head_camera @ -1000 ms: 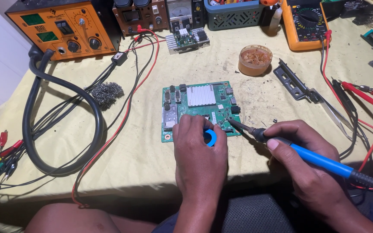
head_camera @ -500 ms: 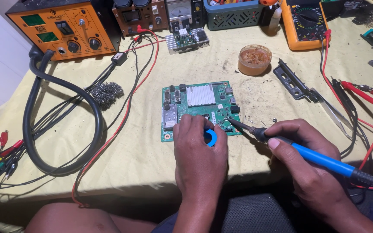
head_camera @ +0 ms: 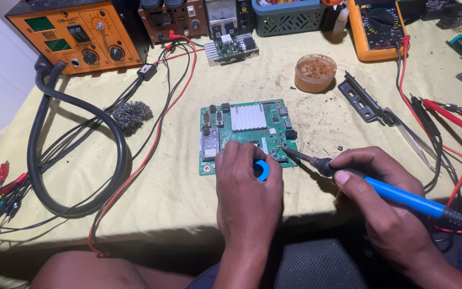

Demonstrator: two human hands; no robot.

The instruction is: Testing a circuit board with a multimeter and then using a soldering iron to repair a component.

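A green circuit board [head_camera: 244,131] with a white finned heatsink lies on the yellow cloth in the middle. My left hand [head_camera: 247,192] rests on the board's near edge and grips a small blue spool [head_camera: 262,170]. My right hand [head_camera: 389,206] holds a blue-handled soldering iron [head_camera: 402,196] like a pen. Its dark tip touches the board near the right front corner.
An orange bench station [head_camera: 81,35] stands at the back left with a thick black hose [head_camera: 81,155] looped on the cloth. A steel wool pad [head_camera: 130,115], a round tub of amber paste [head_camera: 315,72], tweezers [head_camera: 413,136], red leads [head_camera: 455,120] and an orange multimeter [head_camera: 378,27] lie around.
The soldering iron tip has shifted very slightly on the board; both hands stay in place.
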